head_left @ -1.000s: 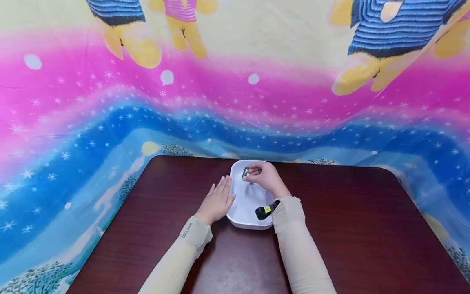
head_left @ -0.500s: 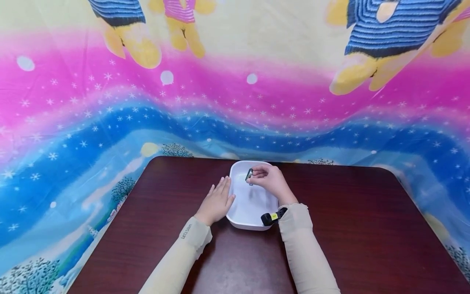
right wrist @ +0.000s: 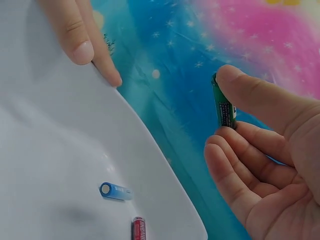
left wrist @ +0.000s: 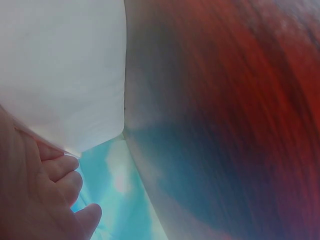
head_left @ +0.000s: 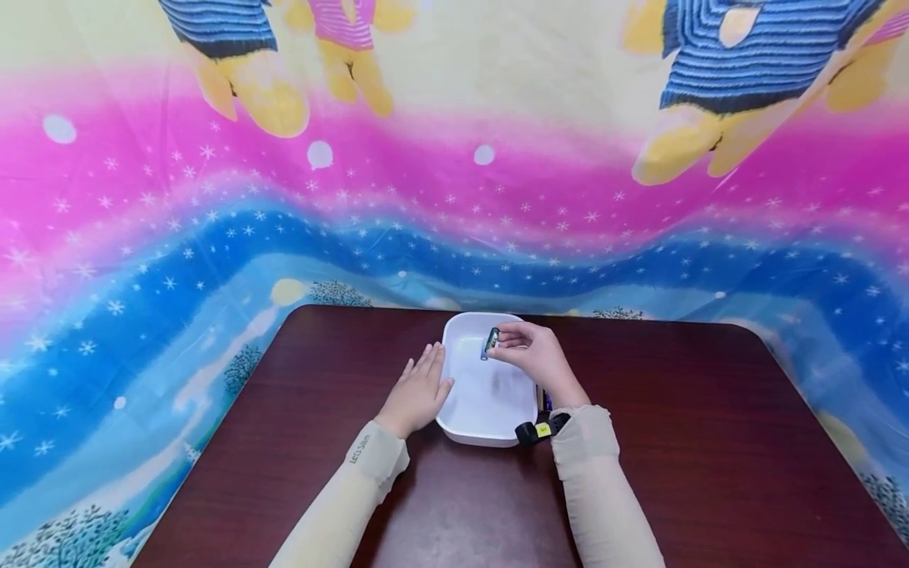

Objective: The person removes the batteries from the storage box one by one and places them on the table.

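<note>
In the head view my right hand is above the white tray. Between thumb and fingers it pinches a green battery, held tilted. The right wrist view shows that green battery upright at the fingertips, clear of the tray. Inside the tray lie a blue battery and a red battery, the red one cut off by the frame. My left hand rests flat with straight fingers against the tray's left side. Up close, the left wrist view has its fingers touching the tray wall.
Just outside the tray's right side, small dark and purple items show partly behind the right wrist. A black wrist camera sits over the tray's near right corner. The dark wooden table ends at a printed cloth behind.
My right hand has moved rightward and slightly nearer, carrying the green battery. Small items at the tray's right side have come into view. The left hand stays in place.
</note>
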### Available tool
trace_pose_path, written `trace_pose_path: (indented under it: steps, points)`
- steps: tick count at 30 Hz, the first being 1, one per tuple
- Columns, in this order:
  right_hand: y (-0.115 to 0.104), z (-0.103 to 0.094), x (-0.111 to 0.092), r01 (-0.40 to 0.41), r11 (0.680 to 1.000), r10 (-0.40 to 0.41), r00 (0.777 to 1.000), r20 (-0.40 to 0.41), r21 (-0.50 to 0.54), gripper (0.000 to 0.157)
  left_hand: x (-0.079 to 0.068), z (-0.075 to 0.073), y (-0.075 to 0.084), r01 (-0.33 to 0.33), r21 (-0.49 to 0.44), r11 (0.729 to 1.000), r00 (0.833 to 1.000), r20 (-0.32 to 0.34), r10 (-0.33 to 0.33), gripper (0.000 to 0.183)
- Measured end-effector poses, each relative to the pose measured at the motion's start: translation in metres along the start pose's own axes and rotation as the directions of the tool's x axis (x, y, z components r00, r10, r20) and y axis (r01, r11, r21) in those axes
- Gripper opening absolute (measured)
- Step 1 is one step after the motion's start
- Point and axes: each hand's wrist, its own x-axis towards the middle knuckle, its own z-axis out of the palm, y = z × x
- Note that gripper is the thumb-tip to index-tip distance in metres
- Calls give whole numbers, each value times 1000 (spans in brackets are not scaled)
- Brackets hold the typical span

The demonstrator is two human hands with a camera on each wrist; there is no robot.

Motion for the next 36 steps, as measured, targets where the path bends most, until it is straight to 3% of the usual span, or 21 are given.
trace_pose_path:
  steps: [19, 30, 36]
  points:
    - [8, -16, -25, 23, 996, -23, 1000, -7, 86, 51, 0, -1, 1, -7, -10, 1000, 1000, -14, 7, 63]
    - [19, -25, -36, 27, 999, -27, 1000, 2, 46, 55, -1, -1, 0, -1, -15, 1000, 1000, -9, 1, 63]
    - [10, -32, -48, 59, 997, -58, 998, -12, 54, 51, -1, -1, 0, -4, -20, 1000, 1000, -12, 3, 63]
